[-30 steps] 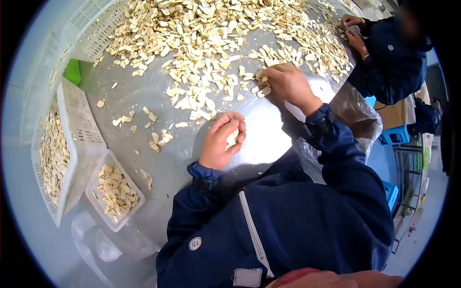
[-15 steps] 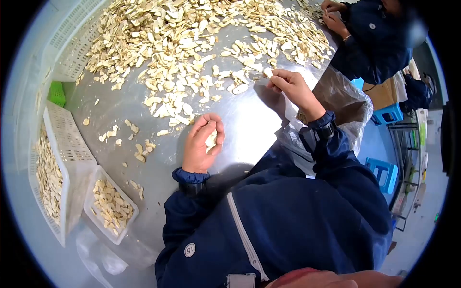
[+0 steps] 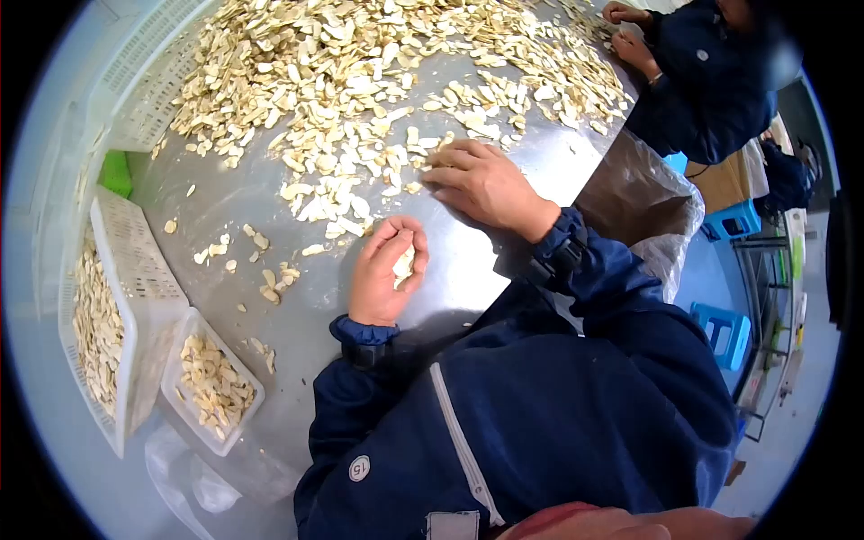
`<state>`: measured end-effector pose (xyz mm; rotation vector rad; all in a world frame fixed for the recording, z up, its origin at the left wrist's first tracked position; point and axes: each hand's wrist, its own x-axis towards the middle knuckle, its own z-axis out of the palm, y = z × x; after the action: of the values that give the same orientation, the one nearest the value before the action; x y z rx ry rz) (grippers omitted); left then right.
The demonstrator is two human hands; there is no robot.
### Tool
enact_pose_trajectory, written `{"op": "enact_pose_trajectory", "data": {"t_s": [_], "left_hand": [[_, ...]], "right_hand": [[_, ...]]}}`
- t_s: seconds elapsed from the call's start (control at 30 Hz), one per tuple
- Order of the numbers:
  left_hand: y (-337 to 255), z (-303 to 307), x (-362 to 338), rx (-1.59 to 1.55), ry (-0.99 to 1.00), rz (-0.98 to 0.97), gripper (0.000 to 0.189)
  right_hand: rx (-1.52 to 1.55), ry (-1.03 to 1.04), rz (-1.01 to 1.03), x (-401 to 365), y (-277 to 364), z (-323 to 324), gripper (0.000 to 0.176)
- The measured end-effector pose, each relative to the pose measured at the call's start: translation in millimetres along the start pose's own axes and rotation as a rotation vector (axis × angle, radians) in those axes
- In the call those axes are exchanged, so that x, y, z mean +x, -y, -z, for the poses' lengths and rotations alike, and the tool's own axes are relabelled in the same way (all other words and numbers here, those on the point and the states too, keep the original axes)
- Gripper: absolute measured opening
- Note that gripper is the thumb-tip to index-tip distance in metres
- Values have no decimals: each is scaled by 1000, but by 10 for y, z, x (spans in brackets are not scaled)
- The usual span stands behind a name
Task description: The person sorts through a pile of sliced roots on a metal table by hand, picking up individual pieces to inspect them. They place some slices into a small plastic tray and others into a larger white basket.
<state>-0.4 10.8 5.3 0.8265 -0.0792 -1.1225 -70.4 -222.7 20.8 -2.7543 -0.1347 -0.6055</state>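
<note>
A broad heap of pale, dried-looking slices (image 3: 297,72) covers the far part of a metal table (image 3: 459,247); their exact kind I cannot make out. My left hand (image 3: 382,274) is turned palm up near the table's front, its fingers curled around a few of these slices (image 3: 404,266). To the right, my right hand (image 3: 481,184) lies palm down at the near edge of the spread slices. Its fingers stretch left, with the tips at some loose slices; the underside of that hand is hidden.
At left stand a large white slotted crate (image 3: 135,297) and a smaller white basket (image 3: 241,423), both holding slices. A lined bag (image 3: 670,216) hangs open past the right table edge. A co-worker's hands (image 3: 634,49) work at top right. Blue stools (image 3: 723,335) stand on the floor.
My right hand has moved left from near the bag side to the slices, turning palm down with its fingers stretched. My left hand stays curled around its slices.
</note>
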Motion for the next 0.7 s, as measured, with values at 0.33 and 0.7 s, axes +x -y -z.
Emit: {"op": "enact_pose_trajectory", "data": {"t_s": [0.33,0.7], "left_hand": [[4,27,1,-52,47,2,15],[156,137,97,-150,139,-70,16]], "right_hand": [[-339,4,-272,27,-568,248,20],[88,401,-234,846,341,122,19]]}}
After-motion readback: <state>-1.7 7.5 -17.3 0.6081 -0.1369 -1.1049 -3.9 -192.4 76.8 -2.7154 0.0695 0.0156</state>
